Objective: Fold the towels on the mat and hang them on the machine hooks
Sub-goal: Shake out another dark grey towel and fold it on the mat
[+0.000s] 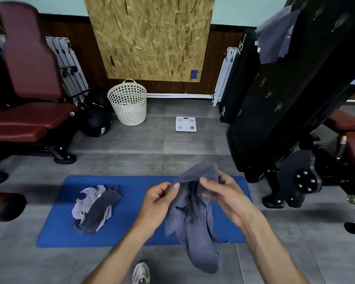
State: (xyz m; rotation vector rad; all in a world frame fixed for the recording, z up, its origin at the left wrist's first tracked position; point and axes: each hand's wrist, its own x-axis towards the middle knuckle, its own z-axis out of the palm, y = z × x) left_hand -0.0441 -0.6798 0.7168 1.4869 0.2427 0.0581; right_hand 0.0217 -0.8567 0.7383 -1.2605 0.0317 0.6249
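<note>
Grey-blue towel (195,218) at lower centre, plain, held up over a bright blue mat (135,212). Heap of towels (94,208) on the mat's left part, dark charcoal mixed with pale lilac-grey. Cream laundry basket (128,102) at upper centre, dotted all over with round holes. White scale (186,124) with four beige discs. Maroon bench (29,83) at left. Black machine (291,89) at right, another grey towel (277,37) on it. Grey floor tiles (135,144); straw-coloured chipboard panel (150,35) above.

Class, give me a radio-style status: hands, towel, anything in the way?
Both hands, left and right, pinch the grey towel, hanging unfolded above the blue mat. Towel pile waiting on mat. Nothing blocking.
</note>
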